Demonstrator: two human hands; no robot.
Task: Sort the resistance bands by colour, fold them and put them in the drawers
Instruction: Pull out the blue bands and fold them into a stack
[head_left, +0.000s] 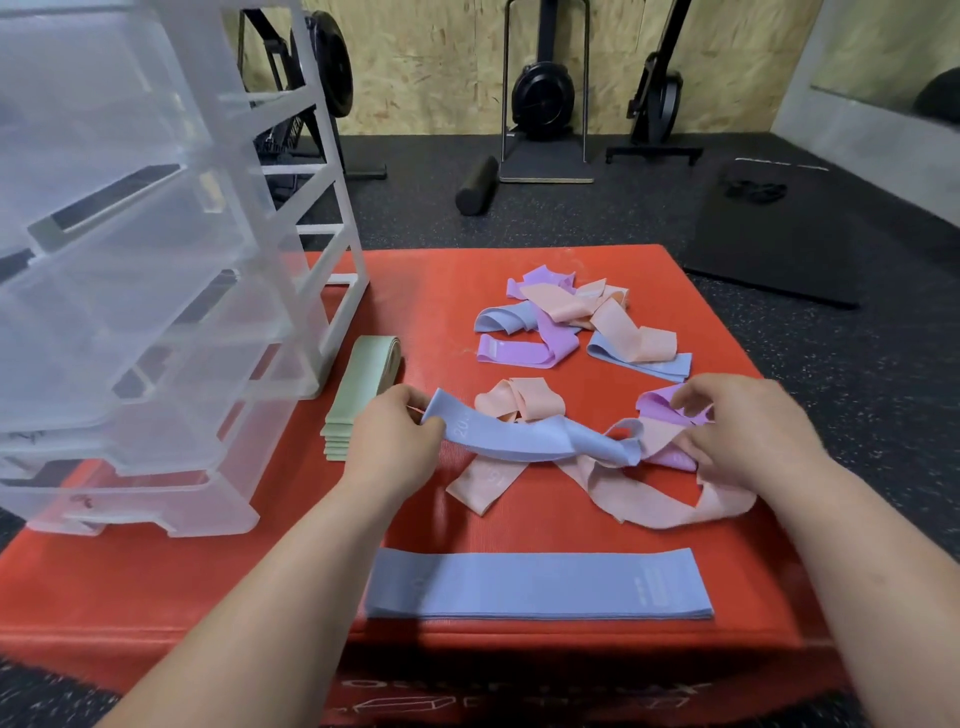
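My left hand (397, 441) pinches one end of a twisted blue band (535, 439) held just above the red box (415, 306). Over a tangle of peach bands (670, 499) and a purple band (670, 410), my right hand (748, 431) has its fingers curled among them; the blue band's other end lies beside it. A flat stack of blue bands (535, 584) lies near the front edge. Folded green bands (358, 395) are stacked next to the clear drawer unit (145, 291). More mixed bands (571, 322) lie farther back.
The drawer unit stands on the box's left side with several drawers pulled out. Beyond the box lie black rubber flooring, a foam roller (477, 186), a dark mat (779, 234) and exercise machines against a wooden wall.
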